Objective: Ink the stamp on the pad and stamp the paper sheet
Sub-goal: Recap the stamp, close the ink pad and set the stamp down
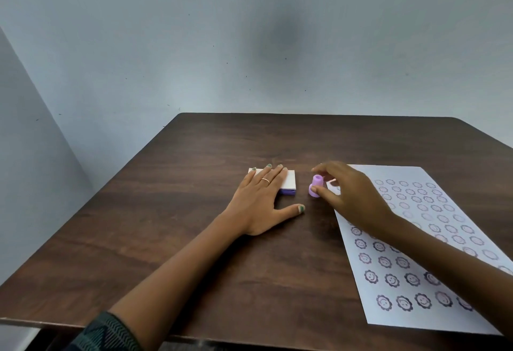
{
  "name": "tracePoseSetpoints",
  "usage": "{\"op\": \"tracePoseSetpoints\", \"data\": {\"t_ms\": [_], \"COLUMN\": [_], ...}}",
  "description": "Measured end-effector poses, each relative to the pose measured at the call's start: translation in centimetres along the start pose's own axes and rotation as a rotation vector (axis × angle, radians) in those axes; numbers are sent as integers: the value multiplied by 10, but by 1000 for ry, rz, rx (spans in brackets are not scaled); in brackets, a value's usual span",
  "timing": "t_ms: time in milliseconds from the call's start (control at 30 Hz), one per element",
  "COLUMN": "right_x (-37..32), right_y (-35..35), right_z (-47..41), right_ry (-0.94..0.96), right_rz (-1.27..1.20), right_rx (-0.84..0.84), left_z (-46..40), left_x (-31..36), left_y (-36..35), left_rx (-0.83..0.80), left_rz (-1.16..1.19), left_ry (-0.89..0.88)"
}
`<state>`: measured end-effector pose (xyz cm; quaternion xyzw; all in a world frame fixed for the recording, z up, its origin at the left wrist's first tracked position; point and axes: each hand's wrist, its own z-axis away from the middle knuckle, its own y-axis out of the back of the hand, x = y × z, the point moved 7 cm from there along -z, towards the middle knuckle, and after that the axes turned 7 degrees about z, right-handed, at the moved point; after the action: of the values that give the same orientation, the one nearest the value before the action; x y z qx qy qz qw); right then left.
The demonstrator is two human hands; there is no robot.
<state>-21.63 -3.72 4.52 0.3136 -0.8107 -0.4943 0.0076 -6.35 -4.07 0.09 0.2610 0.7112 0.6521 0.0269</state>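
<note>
Stamp (315, 186) stood upright on the tabletop (194, 239), between the ink pad (288, 184) on its left and the paper sheet (433, 242) on its right, which was already mostly covered in smiley prints. Right hand (351, 192) was curled around the stamp, thumb touching its base and fingers half spread, no firm pinch visible; left hand (261, 200) lay flat, fingers spread over the closed pad. Looked like the pickup step; next move likely needs the pad's lid off before inking.
</note>
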Motion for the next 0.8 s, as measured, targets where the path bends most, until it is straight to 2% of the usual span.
{"op": "tracePoseSetpoints", "data": {"t_ms": [533,800], "right_x": [9,20], "right_y": [-22,-15], "right_z": [-37,-41], "right_ry": [-75,-67], "right_rz": [-63,-97], "right_rx": [28,-10], "left_z": [-14,-14], "left_x": [-7,-7], "left_y": [1,3], "left_rx": [-12,70], "left_rz": [38,28], "left_ry": [-2,-20]}}
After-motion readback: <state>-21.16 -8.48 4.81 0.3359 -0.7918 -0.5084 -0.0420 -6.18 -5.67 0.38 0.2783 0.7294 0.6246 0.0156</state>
